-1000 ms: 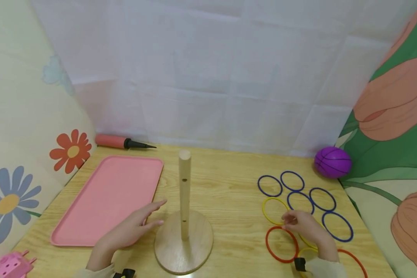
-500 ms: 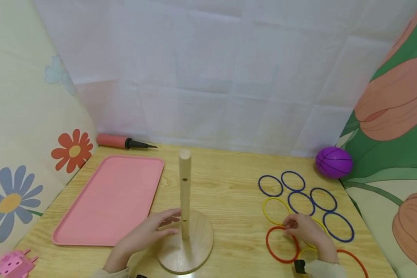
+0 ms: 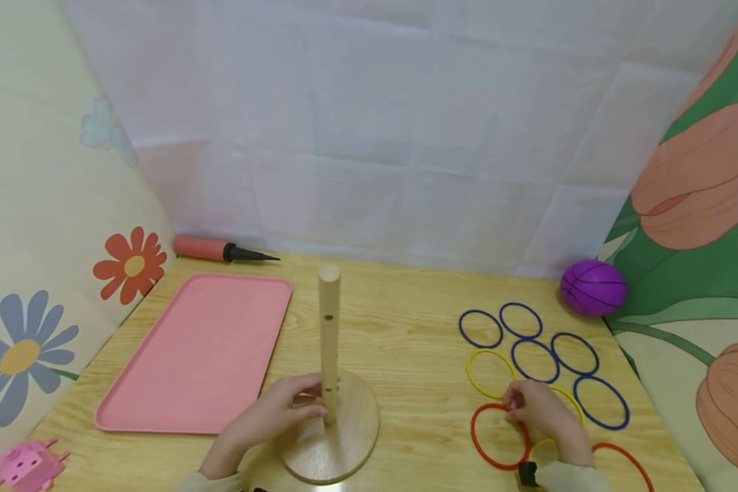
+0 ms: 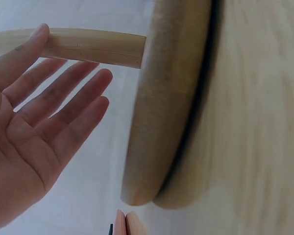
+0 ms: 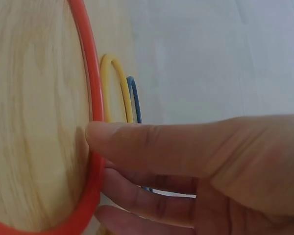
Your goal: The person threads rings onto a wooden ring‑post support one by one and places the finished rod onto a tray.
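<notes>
A wooden stand has an upright post [image 3: 329, 328] on a round base [image 3: 357, 437]. My left hand [image 3: 277, 410] holds the post low down, thumb on one side and fingers behind it. In the left wrist view, the thumb of the left hand [image 4: 34, 117] crosses the post [image 4: 98, 46]; the ring and little fingers extend clear of it. On the right, my right hand [image 3: 538, 406] pinches the edge of a red ring [image 3: 475, 437]. The right wrist view shows the right hand's thumb [image 5: 137, 142] over the red ring [image 5: 90, 58], with fingers at its outer edge.
Several blue rings [image 3: 460, 331] and yellow rings [image 3: 469, 376] lie beyond and around the right hand, and another red ring [image 3: 627, 454] at right. A pink tray [image 3: 190, 355], pump [image 3: 203, 247], purple ball [image 3: 593, 287] and pink toy [image 3: 29, 466] are around.
My left hand has moved right from beside the tray to the post. The right hand's fingers have drawn in on the red ring's edge, which has shifted slightly toward me.
</notes>
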Action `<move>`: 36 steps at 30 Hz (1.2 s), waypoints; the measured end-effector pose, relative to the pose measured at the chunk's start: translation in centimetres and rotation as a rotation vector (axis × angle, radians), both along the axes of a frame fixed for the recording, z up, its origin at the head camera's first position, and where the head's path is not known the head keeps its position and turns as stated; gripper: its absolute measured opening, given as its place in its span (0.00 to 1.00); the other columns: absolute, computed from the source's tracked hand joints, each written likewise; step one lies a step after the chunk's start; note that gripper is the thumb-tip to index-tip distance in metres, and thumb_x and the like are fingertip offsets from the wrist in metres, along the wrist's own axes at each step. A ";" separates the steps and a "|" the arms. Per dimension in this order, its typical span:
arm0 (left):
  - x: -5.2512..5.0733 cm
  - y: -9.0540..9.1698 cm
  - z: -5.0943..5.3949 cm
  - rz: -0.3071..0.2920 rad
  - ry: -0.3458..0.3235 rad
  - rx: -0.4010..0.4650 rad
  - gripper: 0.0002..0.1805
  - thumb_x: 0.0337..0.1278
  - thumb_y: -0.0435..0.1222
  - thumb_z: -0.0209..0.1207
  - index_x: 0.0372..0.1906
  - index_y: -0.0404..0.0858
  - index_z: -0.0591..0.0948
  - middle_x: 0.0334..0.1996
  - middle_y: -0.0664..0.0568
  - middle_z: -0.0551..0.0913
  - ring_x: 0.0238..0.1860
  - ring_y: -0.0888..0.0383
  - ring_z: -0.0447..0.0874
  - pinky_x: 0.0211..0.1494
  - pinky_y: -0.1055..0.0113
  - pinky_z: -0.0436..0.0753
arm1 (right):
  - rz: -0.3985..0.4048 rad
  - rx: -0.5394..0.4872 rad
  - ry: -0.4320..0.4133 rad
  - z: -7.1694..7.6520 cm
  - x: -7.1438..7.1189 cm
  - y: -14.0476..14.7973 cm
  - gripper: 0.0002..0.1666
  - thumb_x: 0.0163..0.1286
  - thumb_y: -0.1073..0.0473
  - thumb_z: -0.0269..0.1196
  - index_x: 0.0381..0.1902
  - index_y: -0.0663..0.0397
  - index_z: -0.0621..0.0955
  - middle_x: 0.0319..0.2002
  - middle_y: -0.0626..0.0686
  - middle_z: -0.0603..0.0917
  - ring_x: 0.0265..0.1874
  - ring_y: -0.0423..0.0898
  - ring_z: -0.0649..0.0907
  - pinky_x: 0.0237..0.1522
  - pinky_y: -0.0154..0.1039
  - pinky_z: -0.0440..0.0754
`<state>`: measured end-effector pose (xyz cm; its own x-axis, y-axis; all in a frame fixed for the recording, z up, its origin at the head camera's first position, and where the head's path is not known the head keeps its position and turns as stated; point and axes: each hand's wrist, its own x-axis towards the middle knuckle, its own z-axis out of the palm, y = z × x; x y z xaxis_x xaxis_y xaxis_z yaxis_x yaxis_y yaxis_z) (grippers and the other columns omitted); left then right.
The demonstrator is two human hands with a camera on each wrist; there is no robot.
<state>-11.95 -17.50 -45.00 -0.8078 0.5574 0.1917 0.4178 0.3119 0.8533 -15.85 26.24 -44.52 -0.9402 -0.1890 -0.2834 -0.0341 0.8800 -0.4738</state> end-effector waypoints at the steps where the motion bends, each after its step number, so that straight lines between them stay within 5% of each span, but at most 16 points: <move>1: 0.0 0.0 0.0 0.003 0.004 -0.001 0.24 0.61 0.38 0.60 0.56 0.25 0.76 0.46 0.36 0.85 0.48 0.67 0.83 0.53 0.58 0.85 | 0.000 0.001 0.001 -0.1 0.0 0.0 0.11 0.54 0.68 0.71 0.26 0.52 0.79 0.25 0.47 0.77 0.28 0.42 0.73 0.31 0.34 0.71; 14: -0.2 0.6 0.1 0.008 0.087 0.001 0.15 0.57 0.35 0.61 0.48 0.33 0.83 0.44 0.42 0.88 0.47 0.68 0.84 0.47 0.68 0.87 | -0.012 0.036 0.012 0.0 0.2 -0.2 0.11 0.55 0.69 0.69 0.24 0.51 0.78 0.24 0.46 0.77 0.27 0.42 0.73 0.31 0.35 0.71; 36: -0.9 1.2 0.4 0.039 0.041 -0.034 0.14 0.56 0.35 0.62 0.47 0.35 0.84 0.45 0.43 0.88 0.46 0.60 0.87 0.49 0.70 0.86 | -0.008 0.008 0.098 0.2 0.2 -0.1 0.08 0.58 0.69 0.67 0.27 0.51 0.80 0.27 0.45 0.81 0.30 0.40 0.77 0.34 0.35 0.76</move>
